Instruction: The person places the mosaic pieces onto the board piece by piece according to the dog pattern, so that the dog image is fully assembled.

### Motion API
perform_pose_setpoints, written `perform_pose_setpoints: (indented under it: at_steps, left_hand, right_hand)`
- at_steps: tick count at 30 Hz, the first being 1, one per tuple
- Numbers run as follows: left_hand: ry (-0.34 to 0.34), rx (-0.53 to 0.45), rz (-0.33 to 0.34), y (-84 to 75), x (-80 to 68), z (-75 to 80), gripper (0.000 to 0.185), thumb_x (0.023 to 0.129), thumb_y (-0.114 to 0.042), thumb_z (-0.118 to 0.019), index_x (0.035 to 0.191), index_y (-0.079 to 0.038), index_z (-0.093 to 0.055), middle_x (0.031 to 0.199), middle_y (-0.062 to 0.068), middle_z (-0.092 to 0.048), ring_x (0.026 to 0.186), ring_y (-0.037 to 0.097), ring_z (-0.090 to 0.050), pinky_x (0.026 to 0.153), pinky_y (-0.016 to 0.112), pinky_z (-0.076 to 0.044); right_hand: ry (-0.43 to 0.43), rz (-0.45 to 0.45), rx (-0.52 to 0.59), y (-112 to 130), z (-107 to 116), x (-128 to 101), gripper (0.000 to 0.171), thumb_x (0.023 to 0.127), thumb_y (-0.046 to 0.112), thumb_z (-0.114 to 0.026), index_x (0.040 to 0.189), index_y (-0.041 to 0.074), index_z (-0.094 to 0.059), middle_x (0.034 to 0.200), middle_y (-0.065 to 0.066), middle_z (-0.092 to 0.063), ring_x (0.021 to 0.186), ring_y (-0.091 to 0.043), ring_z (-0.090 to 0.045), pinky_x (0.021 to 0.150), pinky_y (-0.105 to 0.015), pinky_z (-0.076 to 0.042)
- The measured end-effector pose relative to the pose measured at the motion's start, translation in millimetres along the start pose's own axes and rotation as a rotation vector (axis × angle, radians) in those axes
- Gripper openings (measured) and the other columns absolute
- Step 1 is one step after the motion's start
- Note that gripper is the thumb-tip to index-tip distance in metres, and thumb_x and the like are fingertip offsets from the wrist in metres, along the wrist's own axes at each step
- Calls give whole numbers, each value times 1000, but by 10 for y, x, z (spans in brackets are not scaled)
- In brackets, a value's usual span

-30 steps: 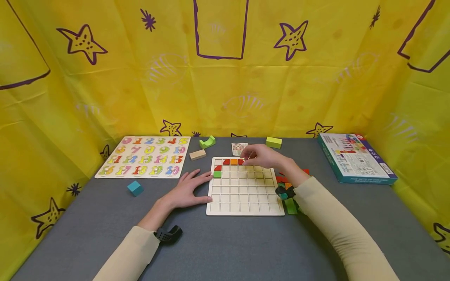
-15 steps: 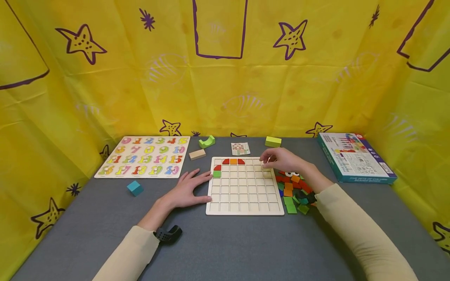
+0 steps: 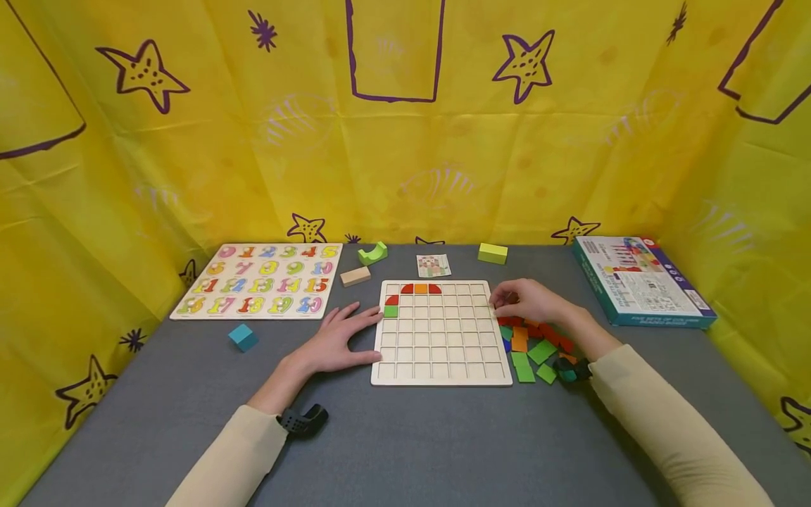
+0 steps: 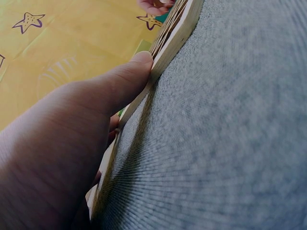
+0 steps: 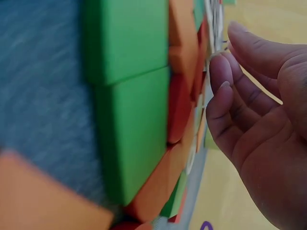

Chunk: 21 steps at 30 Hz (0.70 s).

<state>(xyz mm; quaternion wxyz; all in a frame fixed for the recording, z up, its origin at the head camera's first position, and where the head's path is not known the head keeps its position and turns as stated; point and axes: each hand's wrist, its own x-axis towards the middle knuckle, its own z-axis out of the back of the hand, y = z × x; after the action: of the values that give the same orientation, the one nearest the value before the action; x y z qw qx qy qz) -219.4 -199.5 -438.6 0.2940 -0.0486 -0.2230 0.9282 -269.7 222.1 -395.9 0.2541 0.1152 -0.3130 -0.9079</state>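
A pale wooden grid board lies flat on the table. Along its far row sit an orange square tile and red curved tiles on either side of it. Near its left edge, another red curved tile sits just above a green square tile. My left hand rests spread against the board's left edge, thumb on the rim. My right hand hovers by the board's right edge, over a loose pile of tiles. Its fingers bend loosely, with a gap between thumb and fingertips and nothing visible there.
A small picture card lies beyond the board. A number puzzle, a blue block, a wooden block and a green arch are at left. A yellow-green block and a game box stand at right.
My right hand has moved from the red tile in the far row rightward across the board to the tile pile, uncovering the card and the far row. My left hand has stayed in place.
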Motion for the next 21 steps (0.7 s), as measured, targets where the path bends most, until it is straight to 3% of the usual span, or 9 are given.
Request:
perform_pose_setpoints:
  at_steps: [13, 21]
  left_hand:
    - [-3, 11, -6, -12, 5, 2, 83, 88, -63, -68, 154, -19, -46, 161, -3, -34, 151, 37, -15, 116, 63, -3]
    - [-10, 7, -8, -8, 2, -5, 81, 89, -61, -68, 154, -19, -46, 161, -2, -35, 151, 37, -15, 116, 63, -3]
  right_hand:
    - [34, -43, -40, -53, -31, -83, 17, 91, 14, -77, 105, 6, -70, 86, 0, -63, 81, -20, -55, 77, -36, -48]
    - [38, -40, -86, -24, -36, -101, 16, 91, 13, -78, 104, 6, -73, 92, -1, -63, 84, -21, -55, 78, -35, -49]
